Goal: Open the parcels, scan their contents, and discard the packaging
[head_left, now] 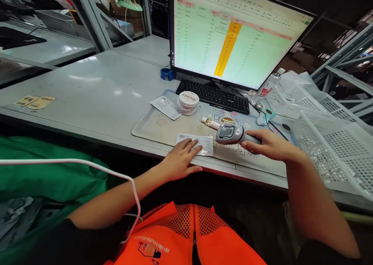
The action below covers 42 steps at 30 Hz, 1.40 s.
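Note:
My left hand (183, 156) lies with its fingers spread on a white printed packet (207, 144) at the front edge of the desk mat (145, 131). A barcode shows at the packet's upper left. In my right hand (269, 142) is a grey barcode scanner (230, 134), its head turned left, above and beside the packet. Just behind the scanner a small bottle with a white cap (210, 122) rests on the mat. Farther back are a stack of round white cases (188, 103) and a second white packet (166, 107) beside it.
A black keyboard (214, 96) sits below a large monitor (233, 35) showing a spreadsheet. White perforated baskets (335, 148) and a plastic bottle (271, 82) crowd the right side. A blue tape roll (166, 74) lies left of the keyboard. A white cable (87, 162) crosses my left forearm.

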Available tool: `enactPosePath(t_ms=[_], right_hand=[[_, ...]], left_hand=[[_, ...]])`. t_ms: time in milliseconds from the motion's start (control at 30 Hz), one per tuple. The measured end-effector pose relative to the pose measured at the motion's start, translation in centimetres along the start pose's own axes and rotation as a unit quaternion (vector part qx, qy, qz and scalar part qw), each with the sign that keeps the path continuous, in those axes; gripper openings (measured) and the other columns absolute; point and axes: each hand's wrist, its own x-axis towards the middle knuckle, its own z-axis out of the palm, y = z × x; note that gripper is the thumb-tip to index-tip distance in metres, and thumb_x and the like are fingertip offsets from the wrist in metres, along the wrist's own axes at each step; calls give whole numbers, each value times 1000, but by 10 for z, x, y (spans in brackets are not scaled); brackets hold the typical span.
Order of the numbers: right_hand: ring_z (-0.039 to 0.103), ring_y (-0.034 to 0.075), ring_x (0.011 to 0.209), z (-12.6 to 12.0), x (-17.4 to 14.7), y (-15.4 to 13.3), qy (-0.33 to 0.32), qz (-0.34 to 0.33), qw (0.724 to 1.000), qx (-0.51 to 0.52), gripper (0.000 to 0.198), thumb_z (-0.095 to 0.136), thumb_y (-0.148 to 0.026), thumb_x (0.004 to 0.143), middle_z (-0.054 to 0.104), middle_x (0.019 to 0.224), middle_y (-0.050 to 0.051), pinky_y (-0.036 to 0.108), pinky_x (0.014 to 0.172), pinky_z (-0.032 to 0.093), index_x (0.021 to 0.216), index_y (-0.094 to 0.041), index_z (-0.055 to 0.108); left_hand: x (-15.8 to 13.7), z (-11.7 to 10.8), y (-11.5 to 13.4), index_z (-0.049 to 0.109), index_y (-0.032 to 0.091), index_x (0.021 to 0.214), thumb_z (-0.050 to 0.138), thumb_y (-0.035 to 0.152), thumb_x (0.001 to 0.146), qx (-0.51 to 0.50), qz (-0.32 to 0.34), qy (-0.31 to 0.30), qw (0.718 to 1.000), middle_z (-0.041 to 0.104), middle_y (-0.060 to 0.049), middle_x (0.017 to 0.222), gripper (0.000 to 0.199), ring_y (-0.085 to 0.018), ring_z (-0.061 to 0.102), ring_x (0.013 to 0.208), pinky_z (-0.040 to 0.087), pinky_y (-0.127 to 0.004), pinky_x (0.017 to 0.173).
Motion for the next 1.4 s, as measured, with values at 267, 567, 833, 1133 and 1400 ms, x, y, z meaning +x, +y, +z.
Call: enactPosePath(t_ms=[267,567,833,1133,1400], right_hand=[[60,22,75,-6,-4,-13,-42,-13,999,5,57,59,-77,94,68,84,4,31,66,47,102,-22,74],[58,17,68,-2,58,-54,-94,-55,994,-10,53,62,-73,91,64,78,3,28,59,42,84,-21,66],[56,13,58,10,104,-80,-144,1,990,6,52,65,-71,92,63,74,3,24,45,36,84,-20,60],[61,16,61,8,111,-76,-137,7,991,2,50,64,-70,94,68,77,4,25,47,40,85,-20,62],[71,31,110,20,86,39,181,66,978,-85,38,63,-43,98,77,122,15,34,90,51,122,-16,72]], left_hand=[[-17,-41,-34,69,21,133,67,58,96,17,-54,92,994,62,-16,145,52,-38,47,140,37,-56,122],[-17,-31,-26,64,33,149,72,71,87,84,-109,62,988,54,-16,139,74,-41,43,134,38,-59,116],[-7,-13,-6,67,32,146,70,75,87,92,-170,76,978,45,-18,150,73,-46,36,142,33,-63,119],[-11,-7,-9,64,37,150,73,74,85,68,-183,89,977,30,-13,173,76,-52,12,161,19,-72,126],[-17,-4,-46,66,32,149,63,74,92,167,-165,109,966,25,-9,179,71,-46,16,165,23,-67,129]])
